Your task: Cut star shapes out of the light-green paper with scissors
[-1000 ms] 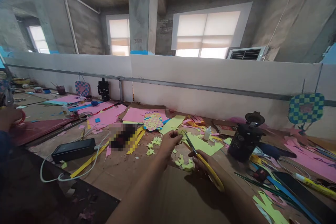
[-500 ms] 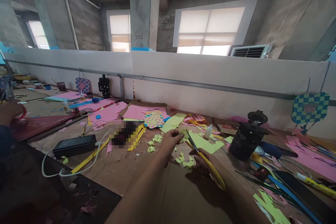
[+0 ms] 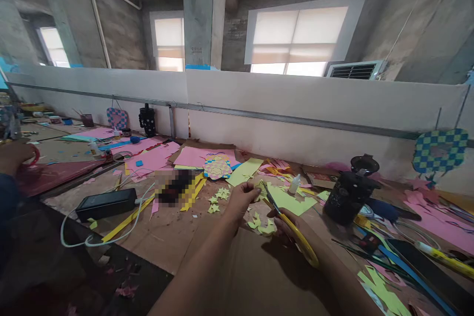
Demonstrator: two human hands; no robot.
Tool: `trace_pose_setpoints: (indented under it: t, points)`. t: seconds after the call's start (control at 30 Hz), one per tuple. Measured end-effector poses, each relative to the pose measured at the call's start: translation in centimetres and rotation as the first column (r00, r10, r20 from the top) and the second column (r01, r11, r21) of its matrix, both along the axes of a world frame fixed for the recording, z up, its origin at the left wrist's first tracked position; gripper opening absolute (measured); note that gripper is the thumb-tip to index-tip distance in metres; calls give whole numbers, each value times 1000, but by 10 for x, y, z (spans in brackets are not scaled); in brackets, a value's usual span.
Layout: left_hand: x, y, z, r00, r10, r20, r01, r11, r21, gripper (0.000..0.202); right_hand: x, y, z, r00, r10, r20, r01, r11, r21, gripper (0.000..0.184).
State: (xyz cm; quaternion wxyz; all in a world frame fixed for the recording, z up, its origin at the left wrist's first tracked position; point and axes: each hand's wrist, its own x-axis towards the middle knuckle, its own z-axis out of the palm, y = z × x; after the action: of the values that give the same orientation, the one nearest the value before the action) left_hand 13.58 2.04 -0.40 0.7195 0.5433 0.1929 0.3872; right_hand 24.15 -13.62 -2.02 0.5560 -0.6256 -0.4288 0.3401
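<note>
Well, scissors (image 3: pixel 300 243) meet a paper scrap (image 3: pixel 260 191) above the table (image 3: pixel 174 244)

The left hand (image 3: pixel 240 202) is pinched narrow, thumb and fingers gripping the small yellow-green paper scrap. The right hand (image 3: pixel 287 229) is curled around the yellow handles of the scissors, with the slim blades pointing up and to the left. Their tips reach the scrap just beside the left fingertips. I cannot tell whether the blades are cutting it. Both forearms lie over a brown cardboard sheet (image 3: pixel 252 276).

Just beyond the hands is a larger yellow-green sheet (image 3: pixel 289 200) with a ragged edge. Small yellow-green cut stars (image 3: pixel 222 193) lie left of the left hand, and loose cut scraps (image 3: pixel 261 227) lie below the scissors. A small glue bottle (image 3: pixel 294 184) stands near the larger sheet, and a black flask (image 3: pixel 348 197) stands farther right. Farther back, a woven paper square (image 3: pixel 217 165) rests on a pink sheet (image 3: pixel 200 157). A black power bank (image 3: pixel 105 205) with a white cable (image 3: pixel 70 242) lies to the left. A pixelated patch (image 3: pixel 174 187) hides whatever lies beside the yellow strips (image 3: pixel 193 192). At the far left edge, another person's hand (image 3: pixel 13 158) holds something red, too blurred to name.
</note>
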Motion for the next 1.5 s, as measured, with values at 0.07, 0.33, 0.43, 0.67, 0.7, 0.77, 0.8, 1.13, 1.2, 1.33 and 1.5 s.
trace_pose_setpoints:
  t: [0.07,0.33,0.43,0.67,0.7,0.77,0.8,1.13,1.2,1.33,1.5]
  points:
    - [0,0,0,1000,2,1,-2,1000,-3,39,4,3,-1,1000,15,-8,-15,1000,-17,35]
    - [0,-2,2,1000,19,-1,-19,1000,-13,40,8,4,-1,998,46,44,-45,999,-20,34]
    - [-1,-3,4,1000,20,5,-20,1000,-11,40,11,2,7,994,79,78,-75,996,-51,33]
    - [0,-2,3,1000,22,13,-22,1000,2,37,3,-5,21,992,54,118,-48,998,-46,37]
    - [0,-2,3,1000,21,13,-21,1000,2,38,3,-5,21,992,47,121,-41,998,-47,36]
    - [0,-2,3,1000,16,13,-16,1000,1,39,3,-4,22,991,31,127,-25,998,-49,36]
    - [0,-3,3,1000,14,12,-14,1000,1,39,3,-3,21,991,24,132,-18,999,-46,36]
    - [-1,-3,3,1000,2,14,-2,1000,-25,42,-27,-13,4,983,-104,153,96,993,63,40]
    - [-1,-2,3,1000,-2,12,2,1000,-28,42,-20,-9,7,987,-75,140,71,997,35,35]
    - [-2,-2,3,1000,-3,4,3,1000,-26,40,-4,0,8,995,6,100,-4,1000,-27,39]
    - [-2,-1,2,1000,-8,1,8,1000,-19,39,3,3,2,997,16,71,-13,999,-45,43]
